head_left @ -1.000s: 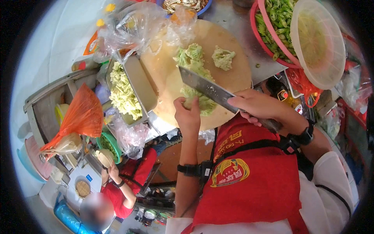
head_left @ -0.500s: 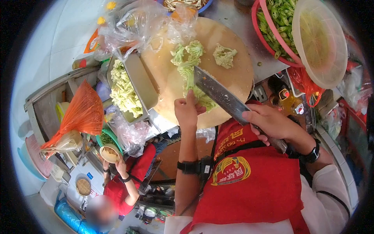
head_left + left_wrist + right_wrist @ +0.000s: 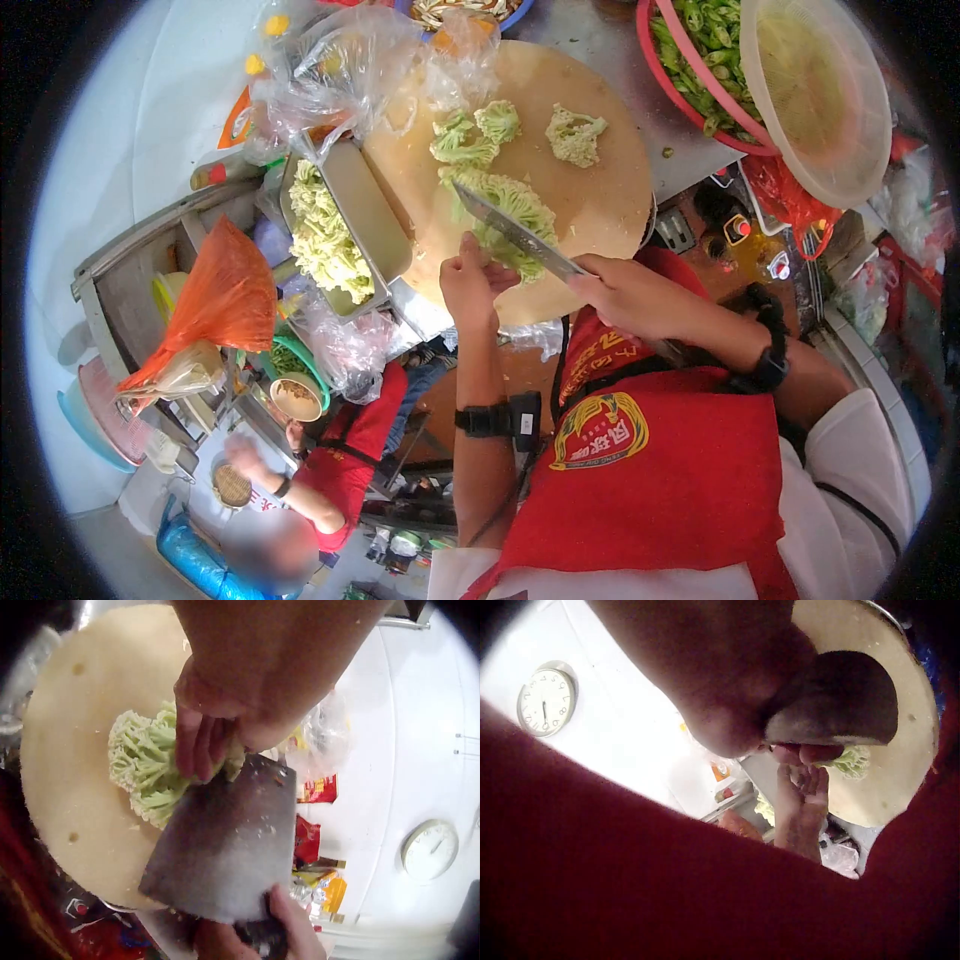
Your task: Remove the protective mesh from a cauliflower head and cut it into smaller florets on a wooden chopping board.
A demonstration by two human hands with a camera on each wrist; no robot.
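Cleaver (image 3: 517, 231) in right hand (image 3: 632, 298), left (image 3: 474, 287) holding cauliflower (image 3: 522, 203)

On the metal worktop (image 3: 690, 170), a red basin (image 3: 662, 95) holds cut green peppers (image 3: 705, 25), with a translucent basin (image 3: 865, 130) tilted against its side. Below these hang a red bag (image 3: 785, 195) and, nearby, a bottle (image 3: 740, 230) with a red cap. A blue bowl (image 3: 522, 14) of pale slices sits at the top edge, beside a crumpled clear bag (image 3: 330, 70). At left hangs an orange bag (image 3: 215, 290); lower down, a green basket (image 3: 318, 375) touches or nearly touches a tan bowl (image 3: 300, 400), near a person in red (image 3: 345, 480). A round, seemingly woven mat (image 3: 232, 485) is blurred. The left wrist view shows a round wall clock (image 3: 430, 849) and red packets (image 3: 306, 838).
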